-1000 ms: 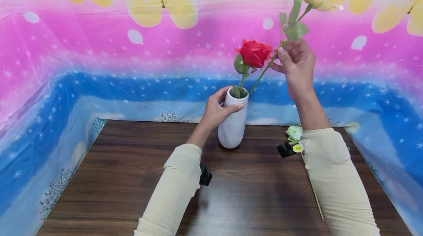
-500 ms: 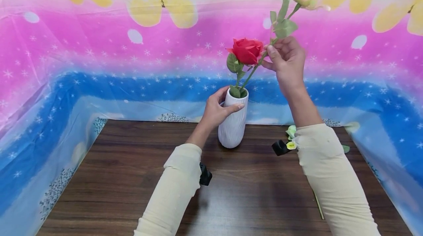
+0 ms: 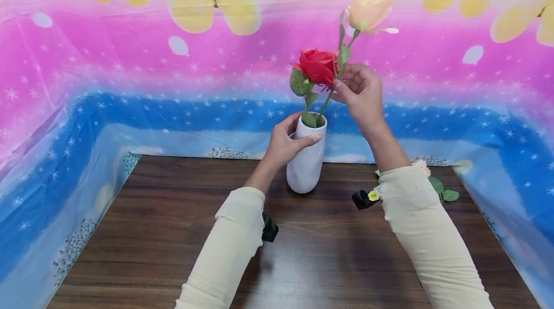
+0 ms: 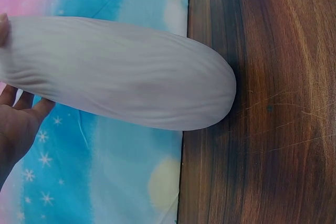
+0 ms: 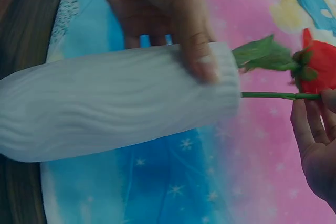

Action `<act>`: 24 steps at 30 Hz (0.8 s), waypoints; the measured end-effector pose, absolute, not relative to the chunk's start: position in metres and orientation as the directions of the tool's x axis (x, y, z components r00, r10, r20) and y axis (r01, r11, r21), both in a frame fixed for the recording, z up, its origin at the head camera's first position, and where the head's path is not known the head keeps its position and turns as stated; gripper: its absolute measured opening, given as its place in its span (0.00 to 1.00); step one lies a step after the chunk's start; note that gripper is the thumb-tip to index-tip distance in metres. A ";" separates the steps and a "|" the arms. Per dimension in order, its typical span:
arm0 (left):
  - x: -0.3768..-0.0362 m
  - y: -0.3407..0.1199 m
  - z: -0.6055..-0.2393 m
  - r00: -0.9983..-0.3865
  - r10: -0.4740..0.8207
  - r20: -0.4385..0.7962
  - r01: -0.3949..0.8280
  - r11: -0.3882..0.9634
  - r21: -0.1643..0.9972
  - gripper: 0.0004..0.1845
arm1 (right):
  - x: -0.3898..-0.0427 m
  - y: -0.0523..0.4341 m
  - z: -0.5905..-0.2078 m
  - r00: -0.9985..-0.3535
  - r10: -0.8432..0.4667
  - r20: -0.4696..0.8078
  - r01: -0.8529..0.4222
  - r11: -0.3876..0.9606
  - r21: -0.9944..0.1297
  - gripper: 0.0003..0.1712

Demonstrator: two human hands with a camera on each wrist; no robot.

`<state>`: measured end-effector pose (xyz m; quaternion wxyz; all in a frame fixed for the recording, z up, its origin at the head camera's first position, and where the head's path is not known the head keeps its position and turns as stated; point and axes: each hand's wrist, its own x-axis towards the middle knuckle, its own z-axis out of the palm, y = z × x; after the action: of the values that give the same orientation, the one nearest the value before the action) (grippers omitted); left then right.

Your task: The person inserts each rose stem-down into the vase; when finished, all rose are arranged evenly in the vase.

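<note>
Up near the neck of the white vase (image 3: pixel 305 162), the left hand (image 3: pixel 283 143) wraps fingers and thumb around it, which would brace the tall, narrow body against tipping while a stem goes in. The right hand (image 3: pixel 360 92) pinches the green stem of a peach rose (image 3: pixel 369 8) between thumb and fingertips, well below the bloom, so the long stem can be steered; its lower end enters the mouth of the vase, and the bloom leans up and to the right above. A red rose (image 3: pixel 317 66) already stands in the vase, its head just beside the right hand's fingers, its leaves resting on the rim. The vase stands upright on the dark wooden surface (image 3: pixel 173 232), at the back edge against a bright pink and blue cloth (image 3: pixel 130 83). Behind the right sleeve, another pale flower with green leaves (image 3: pixel 437 185) lies on the surface.
</note>
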<state>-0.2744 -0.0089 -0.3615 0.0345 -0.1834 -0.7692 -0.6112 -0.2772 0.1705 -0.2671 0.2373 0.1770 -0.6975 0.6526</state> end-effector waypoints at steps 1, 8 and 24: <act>-0.274 -0.009 -0.361 -0.930 0.241 0.279 0.326 0.186 0.927 0.39 | -0.278 0.171 -0.270 -0.824 0.055 0.564 -0.557 0.101 -0.824 0.14; -0.275 -0.009 -0.361 -0.926 0.247 0.285 0.334 0.185 0.924 0.39 | -0.282 0.170 -0.294 -0.831 -0.015 0.556 -0.549 0.177 -0.817 0.18; -0.275 -0.009 -0.362 -0.916 0.256 0.310 0.355 0.157 0.922 0.38 | -0.281 0.172 -0.308 -0.888 -0.085 0.451 -0.445 0.403 -0.800 0.17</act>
<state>-0.2751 -0.0088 -0.3615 0.0404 -0.2012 -0.7594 -0.6175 -0.2805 0.1722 -0.3075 0.1725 0.1615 -0.8196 0.5219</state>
